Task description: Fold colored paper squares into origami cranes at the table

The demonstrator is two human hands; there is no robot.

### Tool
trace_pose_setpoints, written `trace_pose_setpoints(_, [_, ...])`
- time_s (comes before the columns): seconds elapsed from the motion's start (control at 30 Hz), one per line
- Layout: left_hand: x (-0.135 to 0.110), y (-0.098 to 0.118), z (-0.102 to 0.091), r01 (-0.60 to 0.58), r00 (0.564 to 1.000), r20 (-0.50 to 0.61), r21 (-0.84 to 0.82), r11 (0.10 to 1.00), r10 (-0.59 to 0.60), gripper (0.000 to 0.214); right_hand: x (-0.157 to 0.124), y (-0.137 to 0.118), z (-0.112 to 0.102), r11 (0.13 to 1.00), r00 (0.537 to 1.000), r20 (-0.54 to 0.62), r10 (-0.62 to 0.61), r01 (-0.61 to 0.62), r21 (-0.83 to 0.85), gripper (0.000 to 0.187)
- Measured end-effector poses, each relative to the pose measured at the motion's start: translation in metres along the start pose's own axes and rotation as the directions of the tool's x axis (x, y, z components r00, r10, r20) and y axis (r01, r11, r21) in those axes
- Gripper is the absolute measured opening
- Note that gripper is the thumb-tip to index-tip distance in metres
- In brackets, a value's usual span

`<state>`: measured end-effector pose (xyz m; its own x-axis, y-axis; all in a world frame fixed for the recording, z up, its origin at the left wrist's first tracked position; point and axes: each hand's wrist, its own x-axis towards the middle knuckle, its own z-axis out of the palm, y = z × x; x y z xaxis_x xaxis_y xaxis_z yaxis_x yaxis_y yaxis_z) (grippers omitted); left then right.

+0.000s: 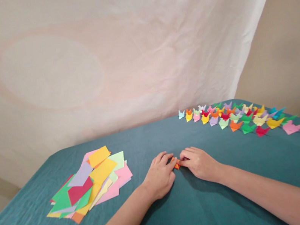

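A small folded piece of orange paper (177,164) lies on the table in front of me, between my two hands. My left hand (160,174) presses on its left side, the fingertips resting over its upper edge. From the right, my right hand (200,162) pinches the paper's right edge between thumb and curled fingers. Both hands partly cover the paper, so its full shape is hidden.
A teal cloth (168,224) covers the table. To the left lies a loose pile of coloured paper sheets (102,172). Several folded paper birds (235,125) stand in rows at the back right. Behind the table hangs a pale sheet (129,54).
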<state>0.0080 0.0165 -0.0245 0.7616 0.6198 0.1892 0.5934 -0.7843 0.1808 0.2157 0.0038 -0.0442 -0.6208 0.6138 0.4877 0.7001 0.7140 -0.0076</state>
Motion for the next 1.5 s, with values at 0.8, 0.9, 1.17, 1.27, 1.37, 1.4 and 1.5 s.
trace_pose_setpoints(0.8, [0.0, 0.0011, 0.0, -0.001, 1.0, -0.003, 0.0, 1.0, 0.001, 0.046, -0.002, -0.0001, 0.0033, 0.993, 0.999, -0.005, 0.042, -0.041, 0.109, 0.025])
trace_pose_setpoints(0.9, [0.0003, 0.0013, -0.0007, -0.003, 1.0, 0.0, 0.003, 1.0, 0.003, 0.046, -0.0015, 0.0003, 0.0028, 0.994, 1.0, -0.02, 0.023, -0.021, 0.107, 0.025])
trace_pose_setpoints(1.17, [-0.0003, 0.0011, -0.0002, -0.001, 1.0, 0.007, 0.015, 1.0, 0.001, 0.047, 0.0002, -0.0023, -0.0015, 0.997, 1.0, 0.004, -0.015, 0.015, 0.08, 0.023])
trace_pose_setpoints(1.27, [-0.0003, 0.0009, 0.0001, 0.002, 1.0, 0.008, 0.009, 1.0, -0.002, 0.047, 0.0003, -0.0027, -0.002, 0.997, 0.999, 0.001, -0.036, 0.035, 0.067, 0.023])
trace_pose_setpoints(1.37, [-0.0001, 0.0009, -0.0005, 0.002, 1.0, 0.006, -0.004, 1.0, -0.002, 0.047, -0.0005, -0.0018, -0.0012, 0.997, 0.999, 0.002, -0.043, 0.043, 0.064, 0.022])
trace_pose_setpoints(1.4, [0.0, 0.0009, -0.0008, 0.002, 1.0, 0.005, -0.007, 1.0, -0.002, 0.047, -0.0009, -0.0013, -0.0006, 0.997, 0.999, 0.005, -0.045, 0.044, 0.065, 0.022])
trace_pose_setpoints(1.5, [0.0, 0.0008, -0.0011, -0.001, 1.0, 0.006, -0.011, 1.0, 0.001, 0.047, -0.002, -0.0008, 0.001, 0.997, 0.998, 0.027, -0.05, 0.048, 0.066, 0.02])
